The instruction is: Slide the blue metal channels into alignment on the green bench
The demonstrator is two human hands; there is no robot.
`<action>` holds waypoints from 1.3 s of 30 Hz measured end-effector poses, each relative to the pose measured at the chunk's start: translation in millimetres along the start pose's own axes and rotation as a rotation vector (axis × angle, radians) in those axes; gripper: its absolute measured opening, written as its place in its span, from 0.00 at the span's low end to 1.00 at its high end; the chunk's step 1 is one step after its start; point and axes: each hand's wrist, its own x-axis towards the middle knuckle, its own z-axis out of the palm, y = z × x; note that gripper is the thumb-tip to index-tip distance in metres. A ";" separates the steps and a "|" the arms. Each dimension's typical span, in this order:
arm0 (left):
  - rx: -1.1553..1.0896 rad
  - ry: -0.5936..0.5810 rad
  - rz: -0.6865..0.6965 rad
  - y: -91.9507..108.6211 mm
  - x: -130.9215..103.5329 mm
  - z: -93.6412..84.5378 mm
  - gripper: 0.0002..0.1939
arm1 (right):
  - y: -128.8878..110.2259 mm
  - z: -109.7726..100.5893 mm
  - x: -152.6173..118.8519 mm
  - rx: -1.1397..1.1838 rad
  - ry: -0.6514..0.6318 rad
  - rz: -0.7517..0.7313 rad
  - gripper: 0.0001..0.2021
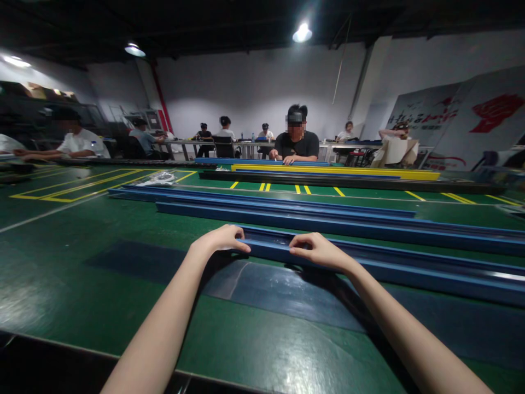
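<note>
A long blue channel profile (268, 249) lies across the table in front of me and runs off to the right. My left hand (223, 239) grips its left end, thumb on the near wall and the other fingers over the far side, partly hidden. A short way to the right, my right hand (318, 250) holds the same profile, with thumb and fingers pinched over its near edge. Beneath the profile, a dark blue strip (287, 293) is laid on the green tabletop. Behind it, another blue channel (229, 217) lies roughly parallel.
A further blue rail (135, 192), a black rail (348, 181) and a yellow rail (328, 171) lie farther back on the green table (61, 262). A clear plastic bag (162, 178) rests at left. Across the table sits a person (298, 143); others sit at benches behind.
</note>
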 end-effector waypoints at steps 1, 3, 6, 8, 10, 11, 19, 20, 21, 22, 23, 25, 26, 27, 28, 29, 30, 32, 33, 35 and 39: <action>0.003 0.003 0.002 -0.7 0.3 0.3 0.21 | -0.1 -0.1 -0.1 0.003 0.001 0.003 0.13; 0.010 0.006 0.003 -2.0 0.9 0.7 0.22 | -0.1 0.0 0.0 0.016 -0.002 0.005 0.13; 0.017 0.005 0.006 -3.7 1.3 1.0 0.23 | 0.5 0.3 0.6 0.056 -0.004 0.005 0.14; 0.018 0.003 0.006 -4.2 1.2 1.0 0.24 | 1.5 0.5 0.9 0.079 0.000 0.009 0.14; 0.021 0.000 0.007 -4.0 0.9 0.7 0.24 | 2.7 0.6 1.1 0.090 0.002 0.016 0.14; 0.022 -0.001 0.006 -3.7 0.6 0.5 0.24 | 3.2 0.7 1.0 0.092 0.001 0.018 0.15; 0.031 -0.001 0.005 -0.9 -1.8 -1.0 0.24 | 1.0 -0.6 -0.8 0.080 -0.009 0.013 0.15; 0.032 -0.001 0.006 -0.8 -1.9 -1.0 0.24 | 0.7 -0.7 -0.9 0.077 -0.010 0.014 0.15; 0.033 0.001 0.006 -0.9 -1.9 -1.1 0.24 | 0.7 -0.7 -0.9 0.075 -0.009 0.015 0.15; 0.033 0.001 0.006 -1.0 -1.7 -1.0 0.24 | 0.8 -0.6 -0.8 0.074 -0.009 0.016 0.15; 0.031 0.000 0.005 -1.3 -1.5 -1.0 0.24 | 1.1 -0.5 -0.8 0.073 -0.010 0.016 0.15; 0.025 -0.002 0.006 -2.0 -1.0 -0.8 0.24 | 1.6 -0.2 -0.6 0.073 -0.009 0.012 0.15; 0.022 -0.003 0.008 -2.5 -0.7 -0.7 0.24 | 1.7 0.0 -0.6 0.070 -0.008 0.008 0.15; 0.021 -0.003 0.011 -3.0 -0.3 -0.6 0.24 | 1.7 0.2 -0.7 0.065 -0.004 0.005 0.15; 0.020 -0.004 0.014 -3.4 0.0 -0.4 0.24 | 1.4 0.3 -0.8 0.058 0.002 0.002 0.14; 0.019 -0.005 0.015 -3.9 0.3 -0.2 0.24 | 0.9 0.4 -1.1 0.048 0.009 -0.002 0.14; 0.019 -0.007 0.014 -4.3 0.7 0.1 0.25 | 0.1 0.4 -1.4 0.037 0.015 -0.006 0.14; 0.016 -0.008 0.012 -5.1 1.2 0.5 0.25 | -1.9 0.2 -2.1 0.014 0.016 -0.016 0.14; 0.013 -0.007 0.011 -5.6 1.4 0.7 0.25 | -2.9 0.0 -2.2 0.002 0.009 -0.019 0.14; 0.004 -0.006 0.015 -6.9 1.6 0.8 0.25 | -4.3 0.1 -1.9 -0.039 -0.023 -0.015 0.15; -0.009 -0.010 0.008 -12.3 1.2 -0.8 0.25 | -3.4 2.6 1.4 -0.227 -0.069 0.019 0.18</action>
